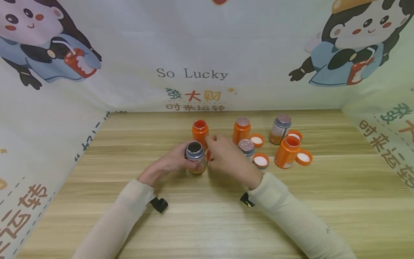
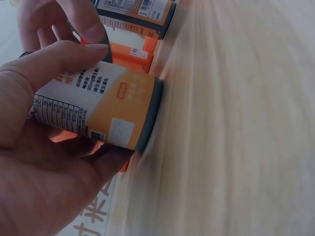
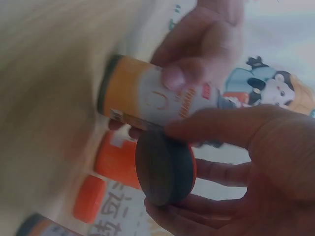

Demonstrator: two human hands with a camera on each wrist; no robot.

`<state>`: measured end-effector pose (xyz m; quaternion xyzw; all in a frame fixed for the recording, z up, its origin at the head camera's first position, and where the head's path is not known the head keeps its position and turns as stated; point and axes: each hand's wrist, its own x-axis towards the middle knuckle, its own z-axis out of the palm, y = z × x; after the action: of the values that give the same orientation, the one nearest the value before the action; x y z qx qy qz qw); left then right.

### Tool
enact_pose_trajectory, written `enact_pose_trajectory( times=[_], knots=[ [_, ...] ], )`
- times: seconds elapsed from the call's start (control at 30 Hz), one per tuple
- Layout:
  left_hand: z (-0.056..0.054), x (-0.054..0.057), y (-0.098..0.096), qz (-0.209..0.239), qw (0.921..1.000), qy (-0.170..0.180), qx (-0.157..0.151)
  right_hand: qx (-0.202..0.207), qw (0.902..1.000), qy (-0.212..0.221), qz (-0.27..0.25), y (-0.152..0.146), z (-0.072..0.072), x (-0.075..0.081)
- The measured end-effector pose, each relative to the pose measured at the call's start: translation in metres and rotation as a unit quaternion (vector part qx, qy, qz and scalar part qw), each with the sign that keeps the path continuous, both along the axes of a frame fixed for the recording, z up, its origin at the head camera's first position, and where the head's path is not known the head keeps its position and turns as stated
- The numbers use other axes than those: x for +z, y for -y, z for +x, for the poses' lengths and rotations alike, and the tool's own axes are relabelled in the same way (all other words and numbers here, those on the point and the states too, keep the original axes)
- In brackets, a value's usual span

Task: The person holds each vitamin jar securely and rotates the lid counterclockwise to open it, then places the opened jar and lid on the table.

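Observation:
In the head view, my left hand grips an uncapped dark grey bottle that stands upright, its dark mouth facing up. The left wrist view shows the bottle's white and orange label, with thumb on one side and fingers round the other. My right hand is just right of the bottle. It holds a dark grey cap by its rim between thumb and fingers, close beside the bottle in the right wrist view. Right behind both hands stands an uncapped orange bottle, partly covered.
To the right stand a foil-topped orange bottle, foil-topped grey bottles and an open orange bottle. Upturned caps with white liners lie beside them. A printed cloth hangs behind the wooden table.

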<state>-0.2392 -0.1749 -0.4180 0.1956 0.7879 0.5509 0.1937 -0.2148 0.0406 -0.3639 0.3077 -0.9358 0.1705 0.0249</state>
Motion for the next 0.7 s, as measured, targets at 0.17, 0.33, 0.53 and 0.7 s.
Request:
enact_pose_trajectory(
  times=[0.17, 0.33, 0.53, 0.7],
  knots=[
    [-0.001, 0.001, 0.001, -0.018, 0.9992, -0.033, -0.011, -0.014, 0.9994, -0.023, 0.021, 0.004, 0.000, -0.010],
    [-0.001, -0.001, -0.001, -0.027, 0.9986, -0.042, -0.020, -0.034, 0.9973, 0.009, 0.065, 0.004, -0.002, -0.017],
    [-0.002, 0.000, -0.003, -0.025, 0.9981, -0.048, -0.029, -0.053, 0.9926, 0.068, 0.085, 0.004, -0.004, -0.022],
    [-0.002, 0.000, 0.001, -0.027, 0.9979, -0.053, -0.027, -0.061, 0.9925, 0.077, 0.073, 0.007, -0.005, -0.024]
  ],
)
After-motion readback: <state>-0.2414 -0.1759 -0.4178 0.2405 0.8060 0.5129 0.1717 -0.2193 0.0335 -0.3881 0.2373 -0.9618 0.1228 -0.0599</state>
